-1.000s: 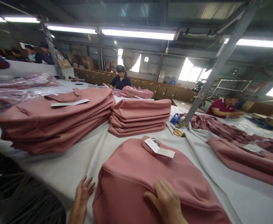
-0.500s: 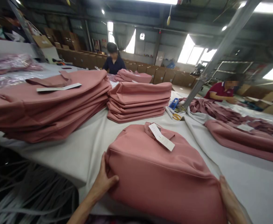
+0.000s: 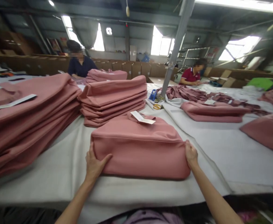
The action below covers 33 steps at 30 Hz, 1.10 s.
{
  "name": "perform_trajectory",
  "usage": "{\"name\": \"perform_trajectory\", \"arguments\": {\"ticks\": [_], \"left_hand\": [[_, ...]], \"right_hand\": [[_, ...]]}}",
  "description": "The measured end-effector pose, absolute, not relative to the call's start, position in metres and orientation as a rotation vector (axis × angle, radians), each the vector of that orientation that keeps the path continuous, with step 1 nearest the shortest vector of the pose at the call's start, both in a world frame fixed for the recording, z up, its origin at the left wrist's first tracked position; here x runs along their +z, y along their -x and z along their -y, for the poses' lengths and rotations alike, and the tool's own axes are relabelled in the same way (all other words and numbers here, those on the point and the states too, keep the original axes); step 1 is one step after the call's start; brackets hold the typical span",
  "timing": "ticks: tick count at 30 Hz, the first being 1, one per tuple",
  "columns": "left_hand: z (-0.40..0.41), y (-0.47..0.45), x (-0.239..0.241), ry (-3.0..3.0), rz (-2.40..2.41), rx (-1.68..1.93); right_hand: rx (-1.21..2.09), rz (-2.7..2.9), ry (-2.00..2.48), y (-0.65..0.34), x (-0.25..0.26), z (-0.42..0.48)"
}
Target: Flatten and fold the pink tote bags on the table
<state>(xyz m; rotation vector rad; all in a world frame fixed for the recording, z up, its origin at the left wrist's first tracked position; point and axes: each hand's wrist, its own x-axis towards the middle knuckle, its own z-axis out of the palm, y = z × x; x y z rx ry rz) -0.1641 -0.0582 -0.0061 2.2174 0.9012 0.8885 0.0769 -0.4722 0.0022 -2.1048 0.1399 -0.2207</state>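
Observation:
A pink bag lies on the cloth-covered table in front of me, its long side facing me. On top of it are a short pink strap and a white tag. My left hand grips the left end, thumb on the front face and fingers along the side. At the other end my right hand is closed on the right corner, its fingertips partly hidden behind the edge.
Stacks of pink bags stand at left and behind. Yellow-handled scissors and a blue tool lie by a metal post. More pink bags lie at right. Two people work across the table.
The bag now sits flatter and farther from the table's front edge, both hands still on its ends. My view has turned to the right.

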Motion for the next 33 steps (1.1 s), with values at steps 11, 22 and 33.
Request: {"name": "perform_trajectory", "arguments": {"ticks": [11, 22, 33], "left_hand": [[0.077, 0.161, 0.036, -2.649, -0.707, 1.115], [0.178, 0.053, 0.113, -3.043, 0.404, 0.173], [0.204, 0.008, 0.123, -3.027, 0.741, -0.204]], "right_hand": [[-0.612, 0.127, 2.110, -0.043, 0.013, 0.468], [-0.511, 1.313, 2.206, 0.098, 0.010, 0.415], [-0.080, 1.426, 2.294, 0.074, -0.025, 0.414]]}}
